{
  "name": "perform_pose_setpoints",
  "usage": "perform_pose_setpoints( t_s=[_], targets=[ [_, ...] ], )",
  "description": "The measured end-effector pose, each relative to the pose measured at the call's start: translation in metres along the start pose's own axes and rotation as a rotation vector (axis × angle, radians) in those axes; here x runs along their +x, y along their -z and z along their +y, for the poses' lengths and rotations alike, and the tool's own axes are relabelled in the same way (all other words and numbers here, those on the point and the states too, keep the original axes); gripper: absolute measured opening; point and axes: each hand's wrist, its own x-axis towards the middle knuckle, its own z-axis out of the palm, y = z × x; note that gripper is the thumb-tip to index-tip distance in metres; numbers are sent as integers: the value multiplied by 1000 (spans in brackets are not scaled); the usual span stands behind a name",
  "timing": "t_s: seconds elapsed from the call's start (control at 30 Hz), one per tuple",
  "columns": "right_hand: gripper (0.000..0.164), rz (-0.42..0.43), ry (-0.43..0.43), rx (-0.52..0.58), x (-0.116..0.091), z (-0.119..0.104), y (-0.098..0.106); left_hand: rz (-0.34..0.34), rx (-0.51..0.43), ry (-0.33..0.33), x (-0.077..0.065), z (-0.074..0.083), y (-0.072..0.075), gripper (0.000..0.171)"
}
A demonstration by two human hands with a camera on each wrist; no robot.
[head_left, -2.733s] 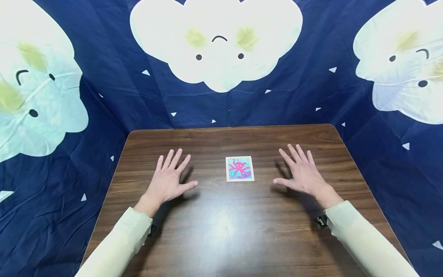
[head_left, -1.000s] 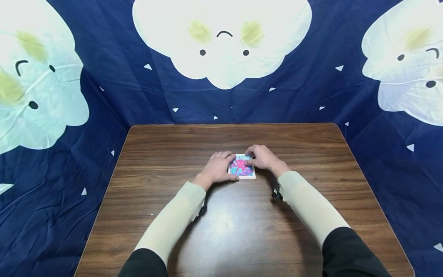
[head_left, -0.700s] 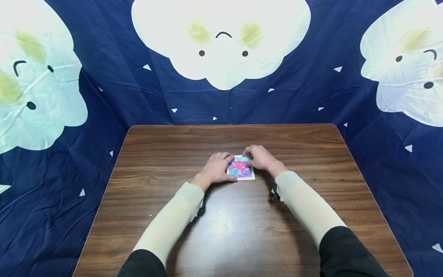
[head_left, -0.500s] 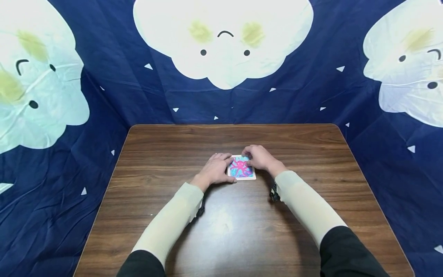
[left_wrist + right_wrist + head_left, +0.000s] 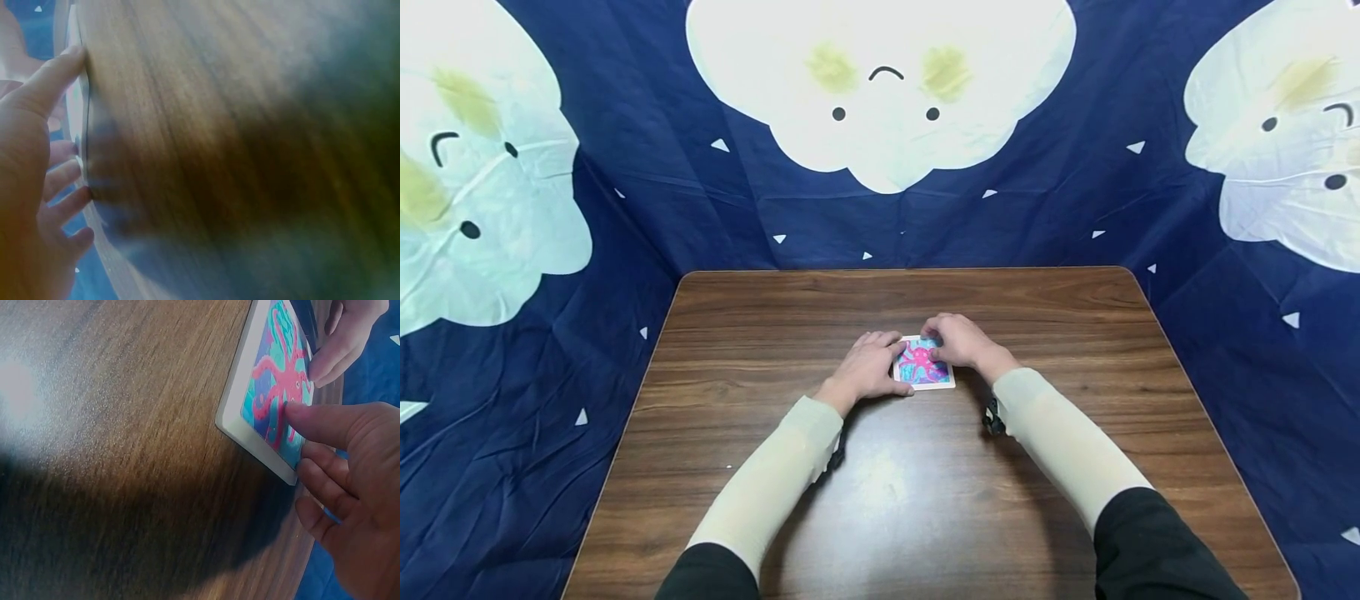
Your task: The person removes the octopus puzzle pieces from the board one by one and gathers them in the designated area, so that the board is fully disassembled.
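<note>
On the table lies a small square octopus board [image 5: 932,379] with a white border and a pink octopus on turquoise and purple. My left hand [image 5: 867,367] holds its left side, thumb at the near edge and index finger at the far left. In the left wrist view the board is nearly edge-on, with the thumb [image 5: 59,72] at its rim. My right hand [image 5: 966,340] pinches at the upper right part: in the right wrist view the thumb [image 5: 325,422] rests on the picture and the fingers [image 5: 319,478] curl at the border, partly hiding that corner.
The brown wood-grain table [image 5: 737,350] has rounded far corners. Blue cloth [image 5: 820,217] with white clouds hangs behind it and at both sides. A bright reflection [image 5: 880,483] shows on the near tabletop.
Both hands came inward from spread, open poses to the octopus board. During the last second the left stayed in place and the right fingers shifted slightly left along the far edge.
</note>
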Motion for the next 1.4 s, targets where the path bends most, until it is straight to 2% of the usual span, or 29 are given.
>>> perform_pose_setpoints(
  t_s=[0.47, 0.9, 1.1, 1.4],
  targets=[
    [35, 12, -17, -56, 1, 0, -1, 5, -4, 0, 0, -1, -1, 98],
    [38, 6, -34, -27, 3, 0, -4, 42, -21, 8, 2, -6, -7, 98],
    [38, -4, -28, 21, 4, 0, -6, 55, -34, 0, -2, -6, -9, 96],
    [38, 24, -40, -28, 2, -5, -7, 25, -27, 3, -12, -1, -10, 88]
  ],
)
